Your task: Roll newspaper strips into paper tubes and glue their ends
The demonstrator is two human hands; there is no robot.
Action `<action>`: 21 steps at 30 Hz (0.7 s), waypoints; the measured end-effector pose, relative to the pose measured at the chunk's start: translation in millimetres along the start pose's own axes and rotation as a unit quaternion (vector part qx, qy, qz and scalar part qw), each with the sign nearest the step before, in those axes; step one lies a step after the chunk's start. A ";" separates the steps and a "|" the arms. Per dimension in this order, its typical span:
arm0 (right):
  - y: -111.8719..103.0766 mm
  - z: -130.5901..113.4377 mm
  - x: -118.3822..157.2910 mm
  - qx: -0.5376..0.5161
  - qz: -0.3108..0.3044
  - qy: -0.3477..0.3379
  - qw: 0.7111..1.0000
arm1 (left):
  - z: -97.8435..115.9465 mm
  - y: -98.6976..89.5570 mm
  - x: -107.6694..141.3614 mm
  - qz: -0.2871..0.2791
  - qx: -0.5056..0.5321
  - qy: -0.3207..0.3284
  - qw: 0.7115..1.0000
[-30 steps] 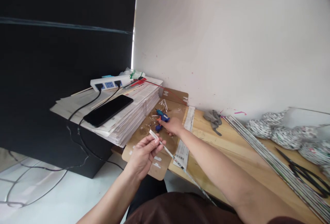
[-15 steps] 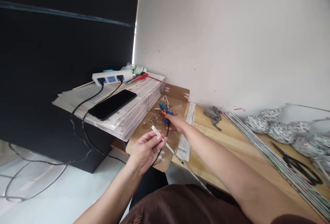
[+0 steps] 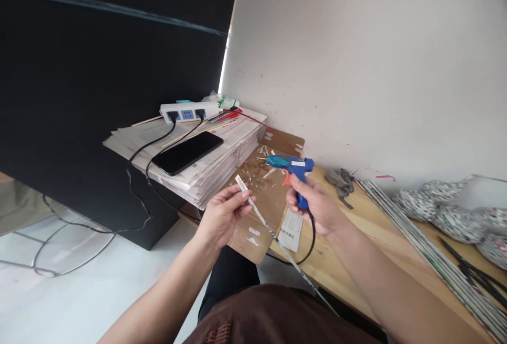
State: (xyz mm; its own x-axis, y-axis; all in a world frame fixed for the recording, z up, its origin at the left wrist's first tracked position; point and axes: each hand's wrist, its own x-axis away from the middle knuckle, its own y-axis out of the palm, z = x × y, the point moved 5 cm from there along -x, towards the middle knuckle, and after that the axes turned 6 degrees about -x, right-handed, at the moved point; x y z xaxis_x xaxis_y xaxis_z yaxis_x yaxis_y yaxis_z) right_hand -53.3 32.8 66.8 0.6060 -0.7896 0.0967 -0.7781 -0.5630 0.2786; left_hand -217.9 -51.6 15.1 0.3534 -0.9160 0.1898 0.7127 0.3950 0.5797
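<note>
Between the thumb and fingers of my left hand (image 3: 225, 214) is the upper end of a thin rolled-newspaper tube (image 3: 273, 233), which slants down across my lap. Its flattened white tip sticks out above the fingers. My right hand (image 3: 317, 201) is wrapped round the handle of a blue glue gun (image 3: 301, 172) with an orange trigger. The nozzle points left, above a sheet of brown cardboard (image 3: 267, 206) with glue blobs and paper scraps on it. From the handle a black cord loops down.
To the left, a newspaper stack (image 3: 222, 169) carries a black phone (image 3: 188, 152) and a white power strip (image 3: 190, 111). On the wooden table (image 3: 348, 238) lie a grey cloth (image 3: 340, 183), a bundle of paper tubes (image 3: 431, 249), black scissors (image 3: 471, 270) and woven paper shapes (image 3: 455, 220).
My right hand has raised the glue gun from the cardboard and turned it, so it is now fully visible. My left hand keeps the paper tube. The view has shifted slightly left.
</note>
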 end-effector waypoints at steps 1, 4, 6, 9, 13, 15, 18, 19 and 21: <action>2.3 -4.3 9.3 0.021 -0.002 -0.024 0.999 | 1.2 1.1 -0.9 -0.002 -0.001 0.005 1.000; 9.5 -7.1 31.4 0.098 -0.026 -0.032 0.994 | 4.3 4.1 -2.4 -0.002 -0.006 0.018 1.000; 12.6 -3.5 41.4 0.130 -0.040 -0.005 0.991 | 5.8 6.2 -2.6 -0.003 -0.014 0.023 1.000; 13.0 -0.1 51.0 0.167 -0.030 0.001 0.985 | 6.5 9.5 -2.4 -0.011 -0.026 0.028 0.999; 13.9 3.1 56.5 0.234 -0.031 -0.015 0.972 | 5.7 12.4 -2.7 -0.016 -0.023 0.033 0.999; 14.2 3.4 56.7 0.266 -0.031 -0.027 0.963 | 5.7 13.6 -2.6 -0.016 -0.019 0.038 0.999; 13.7 2.0 55.4 0.296 -0.021 -0.051 0.953 | 6.1 15.9 -1.9 -0.021 -0.019 0.042 0.999; 13.3 1.5 54.8 0.302 -0.016 -0.058 0.951 | 6.3 16.6 -1.7 -0.022 -0.019 0.042 0.999; 12.1 0.8 53.9 0.314 -0.007 -0.070 0.947 | 6.6 17.2 -1.2 -0.020 -0.019 0.040 0.999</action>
State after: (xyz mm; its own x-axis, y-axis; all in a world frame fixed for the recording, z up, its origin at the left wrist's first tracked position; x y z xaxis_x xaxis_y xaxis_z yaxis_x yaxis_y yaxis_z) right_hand -30.1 -16.8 74.7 0.6229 -0.7812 -0.0421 -0.7420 -0.5729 -0.3481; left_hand -210.0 -44.1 30.1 0.3695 -0.9236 0.1022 0.7497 0.3613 0.5544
